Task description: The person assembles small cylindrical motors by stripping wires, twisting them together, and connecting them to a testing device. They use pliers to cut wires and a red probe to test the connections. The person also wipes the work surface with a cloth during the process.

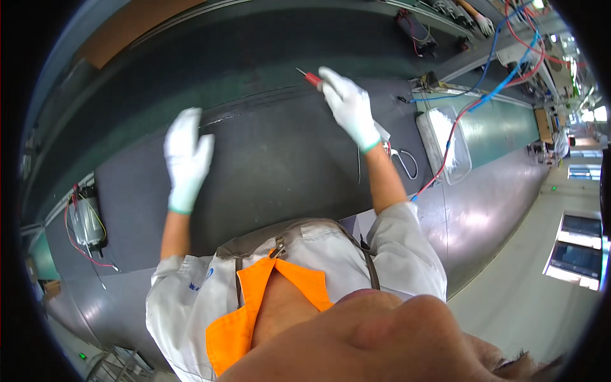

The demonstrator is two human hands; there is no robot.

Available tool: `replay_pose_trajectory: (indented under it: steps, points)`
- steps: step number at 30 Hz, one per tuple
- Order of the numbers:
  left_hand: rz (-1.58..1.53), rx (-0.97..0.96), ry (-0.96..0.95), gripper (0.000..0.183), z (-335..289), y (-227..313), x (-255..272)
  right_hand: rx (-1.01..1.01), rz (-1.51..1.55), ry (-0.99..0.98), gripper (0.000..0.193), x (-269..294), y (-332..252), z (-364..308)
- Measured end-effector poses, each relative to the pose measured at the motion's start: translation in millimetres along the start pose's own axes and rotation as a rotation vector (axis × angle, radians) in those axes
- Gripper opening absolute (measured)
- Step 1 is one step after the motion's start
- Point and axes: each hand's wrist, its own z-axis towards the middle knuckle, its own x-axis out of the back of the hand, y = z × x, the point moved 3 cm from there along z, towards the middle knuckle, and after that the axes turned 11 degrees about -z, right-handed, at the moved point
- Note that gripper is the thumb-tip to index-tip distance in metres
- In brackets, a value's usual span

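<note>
My right hand, in a white glove, is closed around a small red-handled screwdriver. Its thin metal tip points up and to the left, over the far side of the dark work surface. Part of the handle is hidden by my fingers. My left hand, gloved too, is raised above the surface with nothing in it, its thumb apart from the fingers. Beside my right wrist lie scissors, partly hidden by the forearm.
A grey motor with wires sits at the left; another motor stands far right. A clear box of white strips is right of the scissors. Red and blue cables hang across the right side. Another person's gloved hand shows beyond.
</note>
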Motion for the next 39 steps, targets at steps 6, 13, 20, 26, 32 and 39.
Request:
replay_pose_trajectory:
  steps: [6, 13, 20, 26, 32, 39]
  points:
    - [-0.390, -0.281, -0.267, 0.062, 66, 121, -135, -0.151, -0.461, 0.034, 0.059, 7, 124, 123]
    - [-0.469, -0.182, -0.270, 0.066, 72, 125, -182, -0.832, -0.898, -0.034, 0.073, 92, 272, 184]
    - [-0.436, -0.159, -0.286, 0.062, 76, 127, -177, -0.584, -0.873, -0.402, 0.119, 70, 351, 228]
    - [-0.412, -0.140, -0.323, 0.063, 79, 130, -175, -0.481, -0.545, -0.503, 0.137, 53, 409, 262]
    - [-0.400, -0.125, -0.318, 0.061, 76, 127, -177, -0.437, -0.417, -0.462, 0.123, 46, 393, 259]
    - [-0.443, -0.158, -0.321, 0.060, 80, 134, -185, -0.552, 0.150, -0.235, 0.082, 17, 351, 216]
